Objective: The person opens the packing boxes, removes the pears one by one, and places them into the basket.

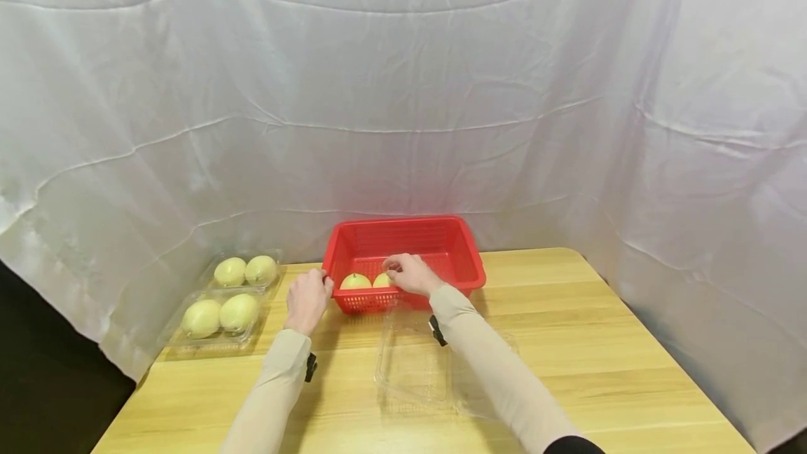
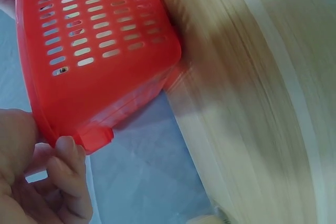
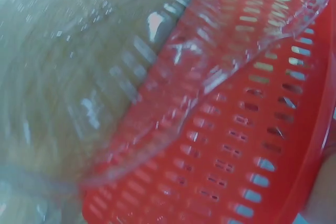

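Observation:
A red plastic basket point(image 1: 403, 226) with slotted sides stands towards the back of the table. My left hand point(image 1: 309, 300) grips the rim at its left front corner; in the left wrist view thumb and fingers lie on either side of that rim. Inside the basket, near the front wall, sits a yellow pear point(image 1: 356, 281) with its stem up. Beside it is a second pear point(image 1: 381, 280), partly hidden under the curled fingers of my right hand point(image 1: 412, 274). An open clear plastic box point(image 1: 412, 366) lies before the basket, beneath my right forearm.
Two clear boxes stand at the table's left, one behind the other: the front pair of pears point(image 1: 221, 315) and back pair point(image 1: 246, 271) show inside them. A pale curtain point(image 1: 403, 125) hangs round the back and sides of the wooden table point(image 1: 567, 342).

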Demonstrator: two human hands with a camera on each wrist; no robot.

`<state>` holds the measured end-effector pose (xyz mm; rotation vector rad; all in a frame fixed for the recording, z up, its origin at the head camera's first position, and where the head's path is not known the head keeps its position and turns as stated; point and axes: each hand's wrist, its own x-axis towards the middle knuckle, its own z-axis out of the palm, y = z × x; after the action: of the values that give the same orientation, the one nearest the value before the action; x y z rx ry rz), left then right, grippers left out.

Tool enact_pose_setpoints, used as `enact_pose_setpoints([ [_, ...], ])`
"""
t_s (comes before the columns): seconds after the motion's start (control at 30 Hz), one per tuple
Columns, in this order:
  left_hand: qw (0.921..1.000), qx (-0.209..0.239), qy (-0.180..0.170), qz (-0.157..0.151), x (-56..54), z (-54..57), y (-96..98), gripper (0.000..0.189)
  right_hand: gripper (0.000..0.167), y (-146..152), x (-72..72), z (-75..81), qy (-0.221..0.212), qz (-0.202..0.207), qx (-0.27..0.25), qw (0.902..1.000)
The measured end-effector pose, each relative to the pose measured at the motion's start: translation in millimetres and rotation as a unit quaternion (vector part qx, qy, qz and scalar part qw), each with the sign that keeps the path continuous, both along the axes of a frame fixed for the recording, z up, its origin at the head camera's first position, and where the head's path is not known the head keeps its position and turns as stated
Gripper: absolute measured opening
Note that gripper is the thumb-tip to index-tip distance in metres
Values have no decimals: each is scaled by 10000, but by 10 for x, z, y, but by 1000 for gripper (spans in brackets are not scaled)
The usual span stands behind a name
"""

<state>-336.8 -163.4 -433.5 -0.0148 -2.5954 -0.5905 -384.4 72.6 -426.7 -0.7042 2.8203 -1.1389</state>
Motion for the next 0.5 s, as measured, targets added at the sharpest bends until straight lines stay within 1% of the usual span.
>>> enact_pose_setpoints([
  [0.13, 9997, -212, -25, 102, 19, 4, -3, 19, 25, 83, 14, -2, 217, 41, 87, 9997],
  [0.23, 9993, -360, -21, 91, 27, -1, -11, 24, 27, 164, 61, -6, 528, 73, 201, 9984],
  [0.5, 9977, -628, 240, -41, 19, -21, -26, 29, 28, 455, 334, -17, 1120, 298, 483, 9921],
])
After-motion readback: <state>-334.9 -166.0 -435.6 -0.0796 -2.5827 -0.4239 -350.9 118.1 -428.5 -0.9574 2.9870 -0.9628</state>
